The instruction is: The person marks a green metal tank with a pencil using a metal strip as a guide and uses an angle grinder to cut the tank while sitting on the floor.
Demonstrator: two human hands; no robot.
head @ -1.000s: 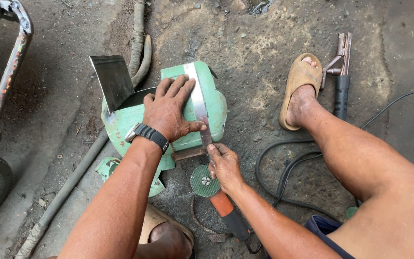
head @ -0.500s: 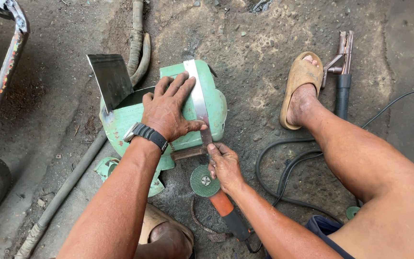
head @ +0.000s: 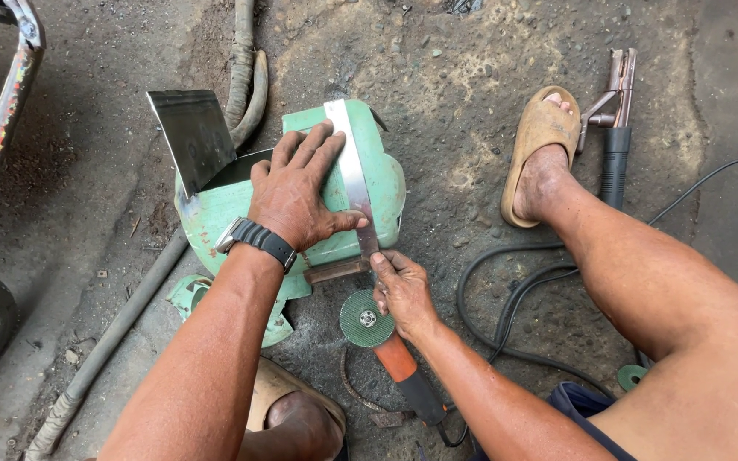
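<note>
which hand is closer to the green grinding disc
Right. The right hand sits just above the green grinding disc, touching its edge; the left hand lies farther up on the green metal part.

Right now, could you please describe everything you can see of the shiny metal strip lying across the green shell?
The metal strip is a narrow, flat, silvery bar that looks like bare steel, straight and bright. It lies lengthwise over the curved green shell, from its far edge toward the person. The left hand presses flat on the shell beside it, thumb tip touching the strip's side. The right hand pinches its near end, just above the green disc of an orange-handled grinder on the ground.
</note>
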